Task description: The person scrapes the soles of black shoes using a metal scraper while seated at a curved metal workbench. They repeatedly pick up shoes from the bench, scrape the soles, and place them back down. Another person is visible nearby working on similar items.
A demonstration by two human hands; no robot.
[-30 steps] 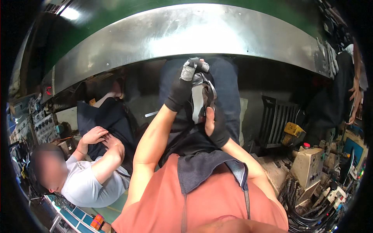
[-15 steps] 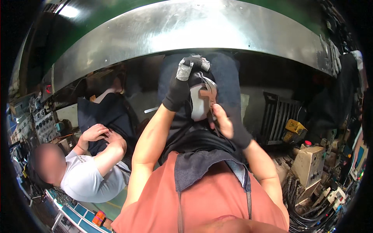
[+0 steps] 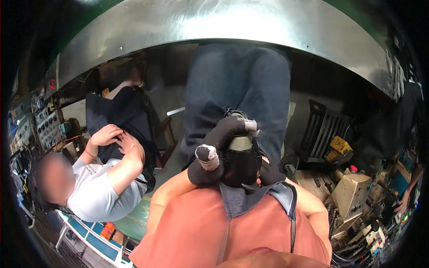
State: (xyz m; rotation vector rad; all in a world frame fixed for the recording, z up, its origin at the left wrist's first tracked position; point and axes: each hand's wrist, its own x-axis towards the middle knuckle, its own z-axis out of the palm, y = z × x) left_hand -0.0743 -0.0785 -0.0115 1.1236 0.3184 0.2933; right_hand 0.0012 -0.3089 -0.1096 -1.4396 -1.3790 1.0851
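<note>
My left hand (image 3: 221, 138), in a dark glove with silvery tape on thumb and fingers, is wrapped round a black shoe upper (image 3: 241, 167). The upper sits over a pale greenish last (image 3: 241, 143), upright against my lap close to my apron. Thin dark strands stick up just beyond my fingers. On the other side of the shoe is my right hand (image 3: 270, 173), in a dark glove. Its fingers are mostly hidden, so what it holds does not show.
A co-worker (image 3: 105, 192) sits at my left with hands together on their lap. A wide metal sheet (image 3: 214, 22) curves across ahead. To my right are a dark slatted rack (image 3: 319, 131), a yellow box (image 3: 338, 149) and a control box with a red button (image 3: 355, 190).
The shoe has come closer to my body and turned, its pale underside no longer facing up. The pincers in my right hand have gone from sight. My head view has shifted slightly.
</note>
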